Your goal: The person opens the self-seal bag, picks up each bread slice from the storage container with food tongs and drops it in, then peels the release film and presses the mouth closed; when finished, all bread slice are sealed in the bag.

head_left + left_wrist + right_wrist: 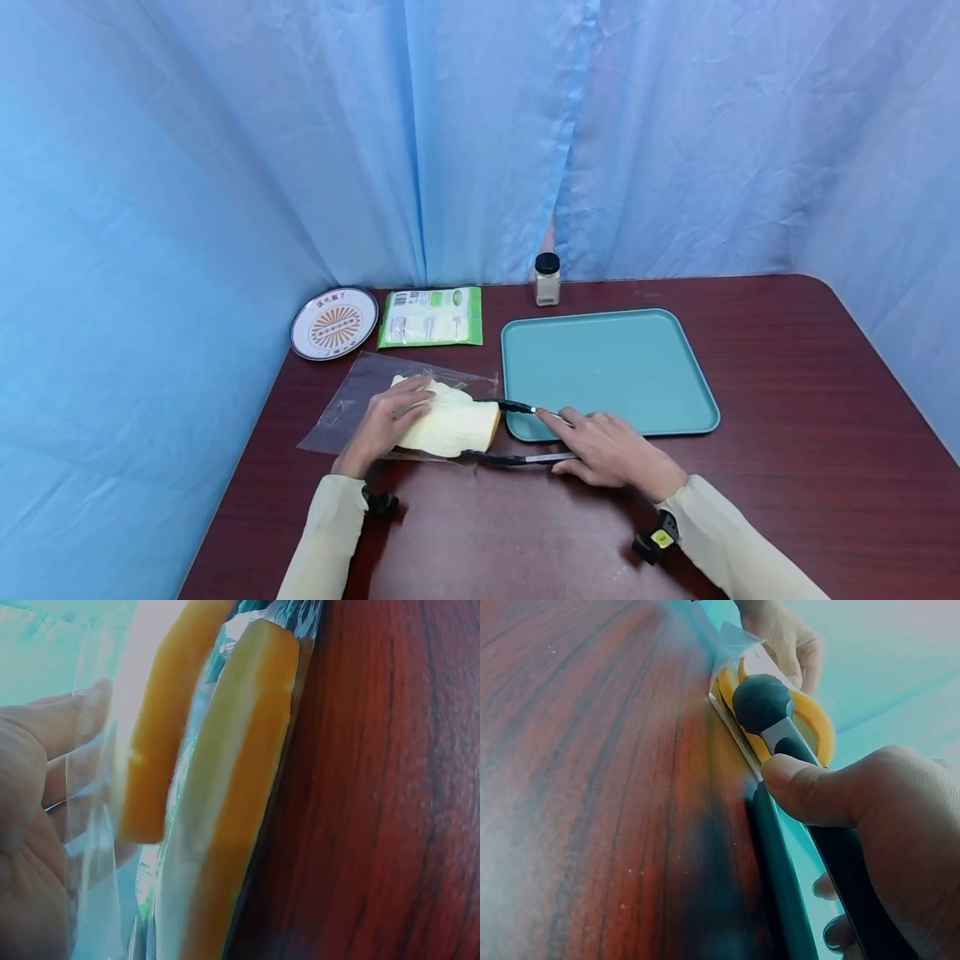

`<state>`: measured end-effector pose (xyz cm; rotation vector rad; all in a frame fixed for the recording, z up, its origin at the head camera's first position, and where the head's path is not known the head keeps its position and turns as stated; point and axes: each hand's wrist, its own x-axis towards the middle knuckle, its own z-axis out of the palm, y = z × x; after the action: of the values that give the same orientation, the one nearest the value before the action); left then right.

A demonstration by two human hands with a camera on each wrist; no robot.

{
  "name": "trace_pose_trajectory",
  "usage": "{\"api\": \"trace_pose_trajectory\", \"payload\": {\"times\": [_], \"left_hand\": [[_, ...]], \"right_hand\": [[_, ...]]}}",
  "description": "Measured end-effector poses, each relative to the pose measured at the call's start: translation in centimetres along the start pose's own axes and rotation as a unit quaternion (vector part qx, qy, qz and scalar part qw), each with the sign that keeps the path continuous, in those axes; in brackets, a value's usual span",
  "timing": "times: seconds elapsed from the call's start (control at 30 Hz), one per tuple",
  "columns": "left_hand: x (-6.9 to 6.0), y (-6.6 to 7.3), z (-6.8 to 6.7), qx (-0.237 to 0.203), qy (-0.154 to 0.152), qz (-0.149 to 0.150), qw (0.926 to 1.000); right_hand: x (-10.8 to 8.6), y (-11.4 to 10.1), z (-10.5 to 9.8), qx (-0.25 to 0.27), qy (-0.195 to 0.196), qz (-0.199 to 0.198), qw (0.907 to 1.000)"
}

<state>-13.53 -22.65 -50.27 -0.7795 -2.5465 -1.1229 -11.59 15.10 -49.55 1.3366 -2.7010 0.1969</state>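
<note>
My left hand [384,417] rests on a pale bread slice [450,423], its fingers lying across the top face. In the left wrist view, an upper slice [157,727] with an orange-brown crust stands apart from another slice [247,780] below it, and clear plastic film [94,847] crosses in front of the hand. My right hand [611,450] holds black-tipped tongs [513,406], thumb on one arm and index finger along the other. The tongs' tips lie along the two sides of the bread. Part of the bread is hidden under my left hand.
A clear plastic bag [348,400] spreads under the bread. To its right lies a teal tray [600,367]. Behind are a patterned plate [360,321], a green-and-white packet [431,318] and a black-lidded jar [547,282]. Blue curtains [480,142] enclose the dark red table [510,533].
</note>
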Motion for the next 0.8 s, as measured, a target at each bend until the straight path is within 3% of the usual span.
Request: {"api": "trace_pose_trajectory", "payload": {"times": [0.2,0.4,0.8], "left_hand": [[0.0,-0.1,-0.1,0.000,0.005,0.008,1.0000],[0.0,0.0,-0.2,0.001,-0.012,-0.022,0.9997],[0.0,0.4,-0.4,-0.003,-0.012,-0.018,0.9998]], "right_hand": [[0.1,0.1,0.0,-0.001,-0.002,-0.002,1.0000],[0.3,0.0,0.0,0.003,-0.004,0.002,1.0000],[1.1,-0.4,0.3,0.005,0.001,0.002,1.0000]]}}
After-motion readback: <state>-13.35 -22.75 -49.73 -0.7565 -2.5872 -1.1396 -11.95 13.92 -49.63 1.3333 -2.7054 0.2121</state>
